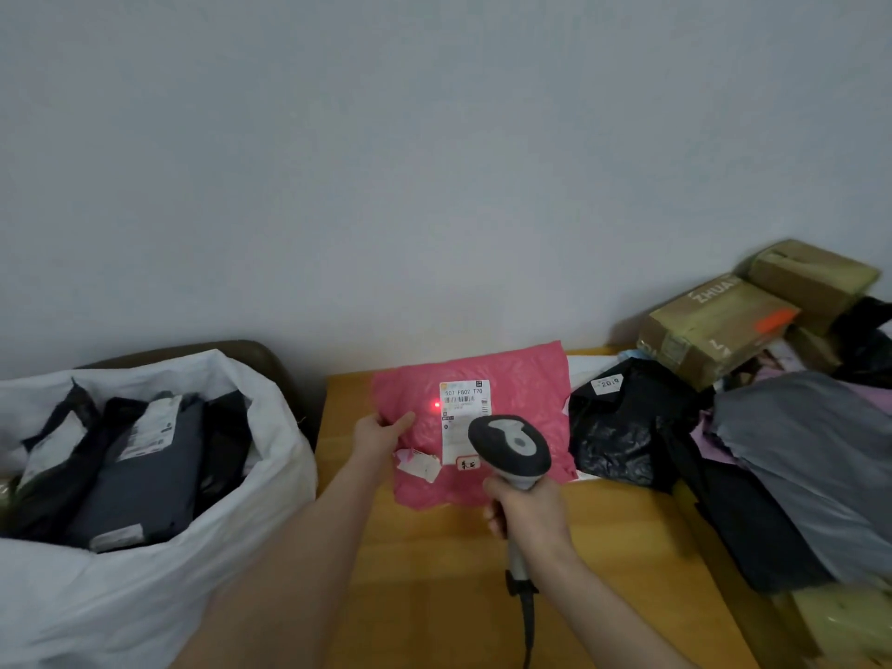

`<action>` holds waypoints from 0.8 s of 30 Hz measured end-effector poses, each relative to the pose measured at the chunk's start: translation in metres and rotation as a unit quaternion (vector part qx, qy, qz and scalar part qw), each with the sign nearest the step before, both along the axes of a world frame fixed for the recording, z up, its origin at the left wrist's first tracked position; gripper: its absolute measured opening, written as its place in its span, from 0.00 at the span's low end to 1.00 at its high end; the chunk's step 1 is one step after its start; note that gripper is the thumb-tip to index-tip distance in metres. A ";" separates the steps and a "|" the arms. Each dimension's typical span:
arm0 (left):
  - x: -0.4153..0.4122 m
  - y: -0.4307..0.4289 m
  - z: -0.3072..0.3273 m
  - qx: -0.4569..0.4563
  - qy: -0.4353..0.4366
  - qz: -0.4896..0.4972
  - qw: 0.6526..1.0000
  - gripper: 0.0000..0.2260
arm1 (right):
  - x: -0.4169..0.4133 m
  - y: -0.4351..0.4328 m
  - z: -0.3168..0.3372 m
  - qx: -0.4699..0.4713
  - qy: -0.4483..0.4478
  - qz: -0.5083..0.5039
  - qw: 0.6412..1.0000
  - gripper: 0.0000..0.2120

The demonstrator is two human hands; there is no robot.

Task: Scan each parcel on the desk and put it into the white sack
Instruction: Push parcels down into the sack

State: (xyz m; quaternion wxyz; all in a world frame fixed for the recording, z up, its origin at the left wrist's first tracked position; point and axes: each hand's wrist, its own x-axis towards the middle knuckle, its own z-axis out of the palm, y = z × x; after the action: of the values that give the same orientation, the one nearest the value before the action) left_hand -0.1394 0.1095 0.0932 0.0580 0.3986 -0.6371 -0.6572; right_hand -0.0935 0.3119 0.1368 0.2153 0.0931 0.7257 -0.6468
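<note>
Several parcels (140, 475) lie in the sack (120, 610), a pile (796, 451) waits on the desk (434, 548), and the left hand (381, 434) pinches the pink parcel (521, 379) there while the right hand (528, 507) grips the scanner (509, 444).

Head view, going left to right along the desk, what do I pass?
First the white sack → left hand gripping the pink parcel → scanner held in the right hand → black parcel → grey parcel.
</note>
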 end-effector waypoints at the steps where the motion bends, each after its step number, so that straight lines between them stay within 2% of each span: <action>1: 0.002 0.001 0.001 -0.003 -0.002 0.001 1.000 0.20 | 0.002 0.001 0.002 -0.001 -0.002 0.000 1.000 0.11; 24: 0.033 0.015 0.009 -0.061 0.005 0.013 0.998 0.21 | 0.026 0.022 0.016 0.005 0.018 0.026 0.999 0.12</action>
State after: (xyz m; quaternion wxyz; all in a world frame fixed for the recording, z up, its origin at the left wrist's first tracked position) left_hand -0.1066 0.1249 0.1026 0.0936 0.3993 -0.6705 -0.6183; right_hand -0.0676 0.3338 0.1529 0.2183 0.0638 0.7351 -0.6387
